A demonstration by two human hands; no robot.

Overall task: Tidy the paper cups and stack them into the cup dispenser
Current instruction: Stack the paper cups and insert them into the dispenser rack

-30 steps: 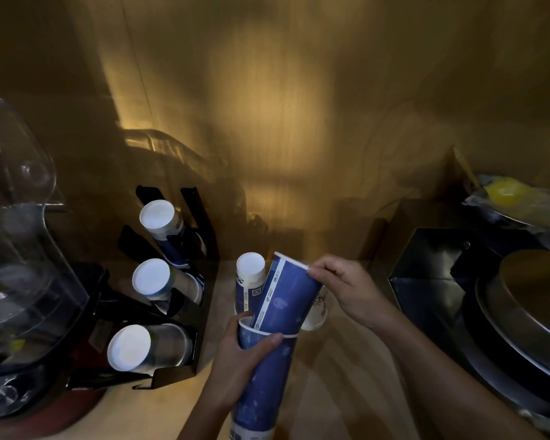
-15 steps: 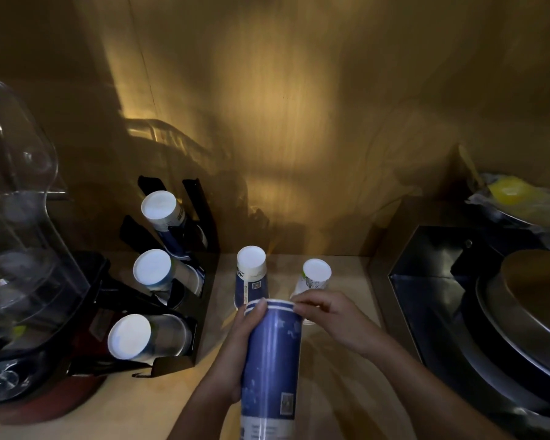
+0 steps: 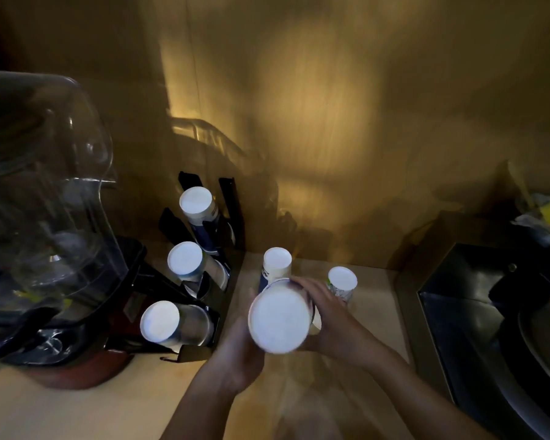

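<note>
Meanwhile, a nested cup stack [image 3: 279,319] is held base-up above the surface [image 3: 77,408], right of the cup dispenser [image 3: 204,281].
Clasped between left hand [image 3: 238,354] and right hand [image 3: 327,322], it could topple two loose cups [image 3: 277,263] just behind if swung carelessly.

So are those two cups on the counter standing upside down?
Yes. The nearer cup and the right cup both show white closed bases on top.

Two bare forearms rise from the bottom edge toward the held cup stack [image 3: 279,320]. No sleeve, watch, ring or glove shows on either. The left hand [image 3: 238,357], left of that stack, is smeared by motion blur. The right hand [image 3: 334,325], to the stack's right, shows slim fingers [image 3: 305,285]; nails are too dim to make out.
</note>
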